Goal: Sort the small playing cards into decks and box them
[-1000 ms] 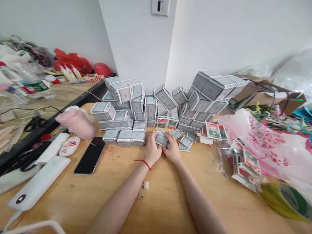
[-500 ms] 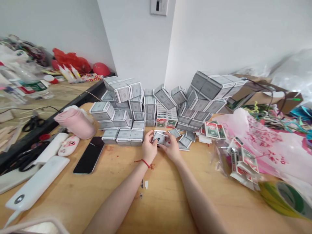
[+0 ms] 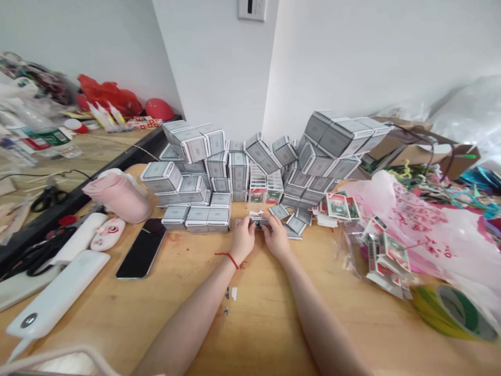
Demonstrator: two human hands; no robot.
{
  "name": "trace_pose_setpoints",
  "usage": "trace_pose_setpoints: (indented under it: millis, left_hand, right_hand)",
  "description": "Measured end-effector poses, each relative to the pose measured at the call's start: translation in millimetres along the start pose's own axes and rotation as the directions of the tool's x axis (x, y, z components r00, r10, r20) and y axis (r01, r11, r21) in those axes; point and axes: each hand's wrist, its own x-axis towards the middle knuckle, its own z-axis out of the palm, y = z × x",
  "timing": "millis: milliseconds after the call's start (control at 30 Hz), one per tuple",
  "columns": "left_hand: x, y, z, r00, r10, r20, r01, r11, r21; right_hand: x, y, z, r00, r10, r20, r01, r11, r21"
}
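My left hand (image 3: 242, 239) and my right hand (image 3: 276, 237) meet over the wooden table (image 3: 258, 313), both pinched on one small grey patterned card box (image 3: 258, 221) held between them. A red string circles my left wrist. Just beyond my fingers rises a big pile of grey card boxes (image 3: 242, 167) against the wall. A few flat unfolded boxes (image 3: 294, 223) lie right of my right hand.
A black phone (image 3: 141, 247), a pink roll (image 3: 117, 196) and white devices (image 3: 58, 295) lie at the left. At the right are red-green card packs (image 3: 385, 256), a pink plastic bag (image 3: 426, 224) and a green-yellow tape roll (image 3: 454, 313).
The box between my hands has turned from showing its broad face to lying edge-on and lower, close to the table. Both hands have shifted slightly forward.
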Motion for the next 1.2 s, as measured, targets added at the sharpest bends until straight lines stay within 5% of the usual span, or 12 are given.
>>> trace_pose_setpoints:
  millis: [133, 267, 367, 467, 533, 600, 667, 833, 933, 1067, 1133, 1200]
  left_hand:
    - [-0.6, 3.9, -2.9, 0.997, 0.048, 0.062, -0.045, 0.998, -0.049]
    - [-2.9, 9.7, -5.9, 0.994, 0.095, 0.059, -0.081, 0.976, -0.203]
    - [-3.2, 11.1, -5.9, 0.996, 0.057, 0.062, -0.039, 0.965, -0.259]
    - [-2.8, 11.0, -5.0, 0.998, 0.017, 0.057, -0.001, 0.965, -0.264]
    - [-2.9, 11.3, -4.8, 0.998, 0.016, 0.06, 0.0, 0.967, -0.253]
    - [-3.1, 12.1, -5.4, 0.998, 0.025, 0.063, -0.009, 0.971, -0.24]
    - [-3.2, 13.6, -6.7, 0.997, 0.04, 0.059, -0.026, 0.974, -0.226]
    - [-4.9, 18.7, -10.8, 0.989, 0.132, 0.068, -0.124, 0.986, -0.114]
    - [-10.5, 22.4, -11.8, 0.947, 0.275, 0.165, -0.276, 0.961, -0.014]
    - [-21.3, 26.9, -10.8, 0.861, 0.444, 0.249, -0.463, 0.886, 0.02]
    - [-25.2, 28.7, -9.8, 0.836, 0.491, 0.245, -0.513, 0.858, 0.031]
    - [-26.8, 30.0, -9.1, 0.842, 0.499, 0.206, -0.524, 0.847, 0.087]
  right_hand:
    - [-2.4, -2.8, -1.5, 0.997, 0.028, -0.066, -0.029, 1.0, -0.011]
    - [-3.8, -14.0, -24.1, 0.933, 0.061, -0.355, -0.088, 0.994, -0.059]
    - [2.8, -17.8, -72.0, 0.82, 0.083, -0.567, -0.177, 0.978, -0.112]
    - [16.6, -6.9, -139.8, 0.658, 0.05, -0.751, -0.314, 0.925, -0.214]
    - [26.5, 9.1, -183.6, 0.599, 0.057, -0.799, -0.441, 0.856, -0.269]
    - [33.9, 29.2, -217.0, 0.605, 0.1, -0.79, -0.568, 0.749, -0.341]
    - [37.4, 49.2, -236.1, 0.665, 0.175, -0.726, -0.631, 0.653, -0.42]
    - [33.5, 79.7, -239.7, 0.753, 0.319, -0.576, -0.644, 0.54, -0.542]
    - [33.1, 77.5, -234.7, 0.769, 0.312, -0.558, -0.626, 0.548, -0.555]
    - [37.8, 47.3, -220.5, 0.757, -0.009, -0.653, -0.486, 0.661, -0.572]
    - [37.5, 25.7, -200.6, 0.809, -0.122, -0.575, -0.312, 0.74, -0.595]
    - [33.8, 6.7, -168.8, 0.909, -0.101, -0.403, -0.163, 0.806, -0.569]
